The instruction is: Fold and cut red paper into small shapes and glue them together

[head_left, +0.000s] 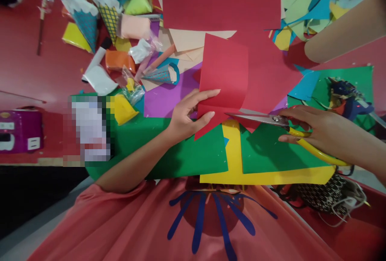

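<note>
My left hand (188, 114) pinches the lower left part of a red paper sheet (224, 68), thumb and fingers on its edge. In my right hand (313, 126) are scissors (265, 118) with yellow handles, fingers through the loops. Their blades point left and lie against the lower part of the red sheet; the tip is near the middle of its width. Below the blades a red flap hangs down toward the green sheet (193, 152). More red paper (268, 68) lies behind the held piece.
Paper cones (83, 17) and packets of coloured clay, such as an orange one (120, 60), crowd the upper left. A blurred-out rectangular object (92, 128) lies at left. Paper scraps (304, 7) pile at upper right beside a beige tube (346, 31). Yellow paper (232, 152) lies near the front.
</note>
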The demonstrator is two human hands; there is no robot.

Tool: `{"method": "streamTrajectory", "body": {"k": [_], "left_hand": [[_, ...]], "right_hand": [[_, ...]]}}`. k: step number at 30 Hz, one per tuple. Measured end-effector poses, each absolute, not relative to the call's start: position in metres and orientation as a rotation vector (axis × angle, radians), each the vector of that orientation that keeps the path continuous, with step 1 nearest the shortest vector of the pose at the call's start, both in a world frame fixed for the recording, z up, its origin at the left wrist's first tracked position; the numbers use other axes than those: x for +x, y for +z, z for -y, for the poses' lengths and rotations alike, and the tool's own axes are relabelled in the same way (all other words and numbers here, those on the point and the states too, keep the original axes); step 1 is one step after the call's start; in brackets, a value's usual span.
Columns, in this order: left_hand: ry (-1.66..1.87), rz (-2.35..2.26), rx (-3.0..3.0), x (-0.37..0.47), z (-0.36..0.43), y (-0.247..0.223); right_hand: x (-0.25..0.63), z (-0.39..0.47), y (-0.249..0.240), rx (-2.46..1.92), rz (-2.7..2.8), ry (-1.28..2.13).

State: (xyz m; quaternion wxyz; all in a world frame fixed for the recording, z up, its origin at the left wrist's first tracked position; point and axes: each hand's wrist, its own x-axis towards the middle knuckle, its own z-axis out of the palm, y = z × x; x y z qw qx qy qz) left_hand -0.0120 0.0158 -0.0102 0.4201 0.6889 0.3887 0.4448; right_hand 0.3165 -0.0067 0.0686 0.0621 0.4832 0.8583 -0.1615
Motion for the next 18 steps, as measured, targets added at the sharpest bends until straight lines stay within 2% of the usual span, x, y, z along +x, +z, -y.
{"method": "streamTrajectory", "body": {"k": [18], "left_hand": [[1.093,-0.956,1.773,-0.0120,-0.0140,-0.0133]], "right_hand": [[0.3064,0.0051,0.0690,1.549,-2.487,-0.634]]}}
